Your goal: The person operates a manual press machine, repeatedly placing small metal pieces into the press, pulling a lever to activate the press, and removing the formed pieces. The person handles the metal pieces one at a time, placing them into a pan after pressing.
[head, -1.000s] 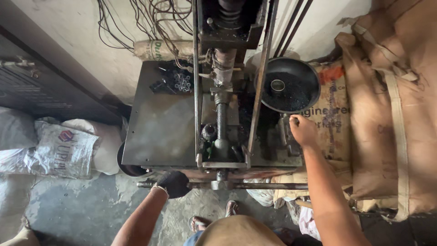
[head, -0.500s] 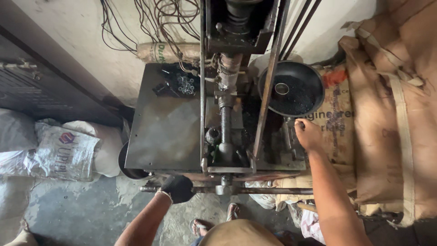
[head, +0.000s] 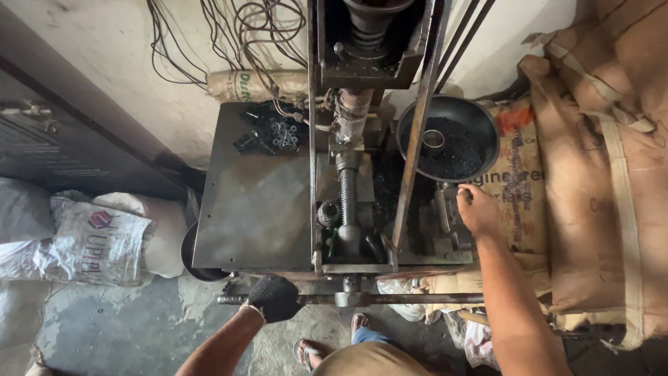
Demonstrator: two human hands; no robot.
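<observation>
1. The left hand (head: pixel 273 298), in a black glove, is wrapped tight around the long grey steel bar (head: pixel 390 299) at six o'clock, below the dark metal press table (head: pixel 254 202).
2. The bare right hand (head: pixel 477 207) rests at three o'clock on a grey metal block (head: pixel 445 230); its fingers curl, but what they pinch cannot be told.
3. A round black pan of dark granules (head: pixel 449 138) sits at one o'clock.
4. Tan sacks with red and dark print (head: pixel 518 181) stand at three o'clock; a white printed bag (head: pixel 90 240) lies at nine.
</observation>
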